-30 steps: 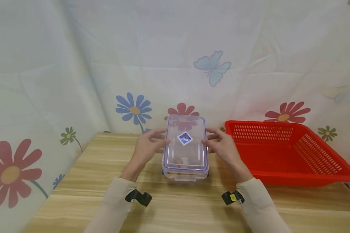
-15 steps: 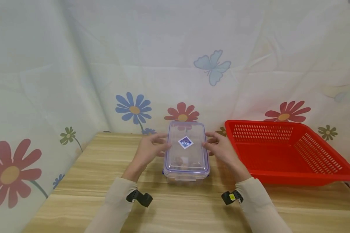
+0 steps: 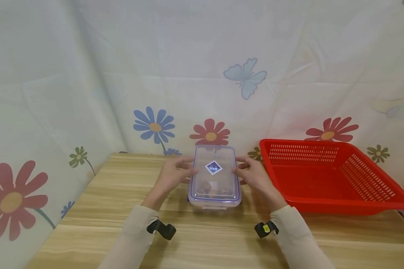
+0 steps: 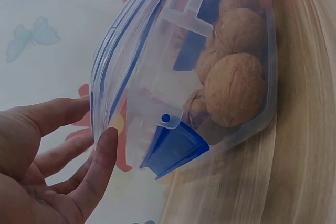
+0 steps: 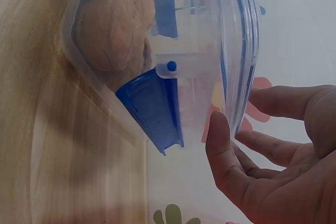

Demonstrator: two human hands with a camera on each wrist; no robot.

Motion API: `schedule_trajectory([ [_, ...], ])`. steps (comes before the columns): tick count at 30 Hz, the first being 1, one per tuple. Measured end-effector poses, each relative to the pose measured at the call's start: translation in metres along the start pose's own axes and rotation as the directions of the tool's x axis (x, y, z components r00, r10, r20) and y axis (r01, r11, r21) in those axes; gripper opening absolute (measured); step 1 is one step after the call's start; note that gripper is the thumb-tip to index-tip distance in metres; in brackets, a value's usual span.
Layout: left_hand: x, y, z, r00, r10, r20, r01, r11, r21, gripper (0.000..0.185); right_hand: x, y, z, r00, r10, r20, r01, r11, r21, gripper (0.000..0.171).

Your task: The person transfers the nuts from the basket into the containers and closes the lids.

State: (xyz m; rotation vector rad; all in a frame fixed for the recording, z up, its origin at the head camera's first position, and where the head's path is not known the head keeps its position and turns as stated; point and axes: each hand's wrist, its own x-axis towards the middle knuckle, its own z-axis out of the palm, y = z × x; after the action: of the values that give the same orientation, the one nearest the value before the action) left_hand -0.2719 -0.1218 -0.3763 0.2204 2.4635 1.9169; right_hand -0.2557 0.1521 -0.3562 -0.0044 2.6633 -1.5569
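A clear plastic box [image 3: 214,200] with walnuts [image 4: 235,85] inside stands on the wooden table [image 3: 222,239]. Its clear, blue-rimmed lid [image 3: 214,175] lies on top of it. My left hand [image 3: 183,170] pinches the lid's left edge, thumb under the rim and fingers over it. My right hand [image 3: 243,169] pinches the right edge the same way. In the left wrist view my left hand [image 4: 79,145] touches the lid [image 4: 131,72], and a blue side latch [image 4: 173,148] flares outward. The right wrist view shows my right hand [image 5: 252,145], the lid [image 5: 239,51] and another flared blue latch [image 5: 152,106].
A red slotted basket [image 3: 323,175] stands on the table just right of the box. A flower-printed cloth [image 3: 154,127] hangs close behind and along the left side. Bare tabletop lies in front of the box and to its left.
Both hands have lowered the lid from above the box down onto it. The lid has gone from tilted up to lying level on the box.
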Motion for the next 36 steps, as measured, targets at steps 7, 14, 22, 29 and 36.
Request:
schedule_trajectory([
  [7,0.000,-0.002,0.002,1.000,-0.017,-0.007,0.017,0.999,0.042,0.048,0.000,0.003,0.003,1.000,0.004,0.004,-0.004,1.000,0.015,0.057],
  [14,0.000,-0.003,0.003,0.999,-0.035,-0.001,0.035,0.998,0.060,0.047,0.001,0.004,0.005,1.000,0.001,0.006,-0.001,1.000,0.012,0.056],
  [22,0.000,-0.002,0.004,0.998,-0.064,-0.007,0.065,0.995,0.082,0.044,0.005,0.005,0.006,1.000,0.000,0.025,0.000,1.000,0.019,0.055],
  [29,-0.001,-0.003,0.005,0.998,-0.065,0.002,0.064,0.995,0.080,0.043,0.007,0.008,0.007,0.999,-0.007,0.032,0.007,1.000,0.021,0.053],
  [36,0.000,-0.007,0.004,0.998,-0.069,0.006,0.068,0.995,0.075,0.043,0.008,0.011,0.009,0.999,0.005,0.034,-0.006,1.000,0.020,0.052],
])
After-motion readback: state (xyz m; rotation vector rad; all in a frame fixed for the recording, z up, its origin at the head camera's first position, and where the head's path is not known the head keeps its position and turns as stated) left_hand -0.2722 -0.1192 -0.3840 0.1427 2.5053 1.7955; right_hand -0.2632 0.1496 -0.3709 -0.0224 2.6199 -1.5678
